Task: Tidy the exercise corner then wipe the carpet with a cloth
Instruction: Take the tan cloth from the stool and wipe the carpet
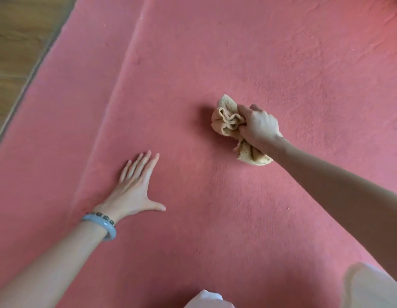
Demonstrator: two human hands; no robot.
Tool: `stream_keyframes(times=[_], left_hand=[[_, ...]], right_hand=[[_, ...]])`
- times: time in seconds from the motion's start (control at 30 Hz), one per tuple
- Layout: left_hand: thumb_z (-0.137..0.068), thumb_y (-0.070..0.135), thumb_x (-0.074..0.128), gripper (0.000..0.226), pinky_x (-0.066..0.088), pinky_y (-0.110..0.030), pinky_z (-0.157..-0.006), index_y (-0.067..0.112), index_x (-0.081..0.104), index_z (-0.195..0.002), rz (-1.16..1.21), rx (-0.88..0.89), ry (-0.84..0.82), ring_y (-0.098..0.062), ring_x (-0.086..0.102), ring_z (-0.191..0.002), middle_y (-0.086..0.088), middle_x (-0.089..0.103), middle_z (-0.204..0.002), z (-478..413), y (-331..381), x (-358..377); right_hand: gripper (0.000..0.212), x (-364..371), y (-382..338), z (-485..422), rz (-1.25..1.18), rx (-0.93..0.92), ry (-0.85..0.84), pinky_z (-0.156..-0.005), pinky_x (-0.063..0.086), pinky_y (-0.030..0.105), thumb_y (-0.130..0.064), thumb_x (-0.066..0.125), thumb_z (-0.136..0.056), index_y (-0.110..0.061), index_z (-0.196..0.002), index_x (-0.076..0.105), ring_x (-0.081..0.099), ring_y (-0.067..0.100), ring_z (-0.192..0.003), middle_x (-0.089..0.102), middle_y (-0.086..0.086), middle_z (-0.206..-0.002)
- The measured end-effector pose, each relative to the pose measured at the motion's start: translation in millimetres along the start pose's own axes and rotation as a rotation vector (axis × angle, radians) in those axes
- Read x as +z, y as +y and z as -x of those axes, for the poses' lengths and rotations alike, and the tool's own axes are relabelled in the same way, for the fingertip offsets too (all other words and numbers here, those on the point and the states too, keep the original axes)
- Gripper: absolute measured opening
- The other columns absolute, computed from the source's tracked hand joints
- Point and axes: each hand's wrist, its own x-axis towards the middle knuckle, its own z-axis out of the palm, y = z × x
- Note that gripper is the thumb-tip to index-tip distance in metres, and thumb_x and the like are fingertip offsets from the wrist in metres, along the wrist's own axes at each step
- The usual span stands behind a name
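A pink-red carpet (193,63) fills nearly the whole view. My right hand (258,126) is clenched around a crumpled tan cloth (226,120), which presses on the carpet right of centre; one end of the cloth sticks out under my wrist. My left hand (135,187) lies flat on the carpet at the lower left, fingers spread, holding nothing. A pale blue bangle and a bead bracelet circle that wrist.
A lighter strip of carpet runs along the left side, with a ridge between it and the main part. Wooden floor (17,41) shows beyond the carpet's left edge. Pale clothing (371,287) appears at the bottom right. Wrinkles mark the carpet's far right corner.
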Motion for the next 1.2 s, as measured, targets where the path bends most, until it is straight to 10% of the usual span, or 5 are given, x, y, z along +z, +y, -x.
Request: stream_keyframes(times=[0.4, 0.53, 0.67, 0.97, 1.2], left_hand=[[-0.048, 0.083, 0.046, 0.126, -0.009, -0.032, -0.117, 0.025, -0.003, -0.148, 0.008, -0.069, -0.01, -0.009, -0.011, -0.143, 0.009, -0.008, -0.154, 64, -45, 16], [-0.065, 0.069, 0.056, 0.114, -0.007, -0.036, -0.118, 0.023, -0.007, -0.148, 0.001, -0.021, -0.018, -0.018, -0.01, -0.146, 0.004, -0.013, -0.155, 82, -43, 22], [-0.053, 0.079, 0.06, 0.13, -0.011, -0.035, -0.117, 0.025, -0.011, -0.148, 0.018, -0.11, -0.01, -0.011, -0.019, -0.142, 0.009, -0.018, -0.153, 84, -35, 26], [-0.072, 0.074, 0.054, 0.115, -0.013, -0.038, -0.117, 0.03, -0.025, -0.143, -0.056, -0.127, -0.008, -0.013, -0.025, -0.141, 0.002, -0.025, -0.155, 84, -30, 25], [-0.073, 0.074, 0.05, 0.109, -0.013, -0.036, -0.116, 0.031, -0.023, -0.143, 0.0, -0.068, 0.025, -0.009, -0.025, -0.139, 0.004, -0.024, -0.154, 51, -2, 21]], right_hand=[[0.05, 68, -138, 126, -0.001, -0.97, -0.244, -0.042, 0.048, 0.029, -0.018, 0.072, -0.062, -0.022, -0.112, 0.065, 0.063, 0.028, -0.066, 0.062, 0.011, -0.096], [0.052, 65, -139, 130, 0.047, -1.189, -0.406, -0.055, 0.048, 0.034, -0.02, 0.065, -0.074, -0.023, -0.125, 0.057, 0.062, 0.03, -0.079, 0.059, 0.013, -0.104], [0.055, 49, -137, 77, 0.038, -0.752, -0.388, -0.068, 0.047, 0.034, -0.025, 0.049, -0.087, -0.034, -0.14, 0.035, 0.059, 0.03, -0.096, 0.048, 0.007, -0.119], [0.037, 4, -23, -29, -0.086, 0.115, 0.027, -0.082, 0.045, 0.045, -0.019, 0.044, -0.087, -0.017, -0.123, 0.051, 0.055, 0.044, -0.104, 0.052, 0.024, -0.114], [0.041, 11, -35, 25, 0.028, -0.148, -0.03, -0.069, 0.045, 0.041, -0.019, 0.045, -0.089, -0.023, -0.129, 0.043, 0.057, 0.041, -0.094, 0.045, 0.016, -0.114]])
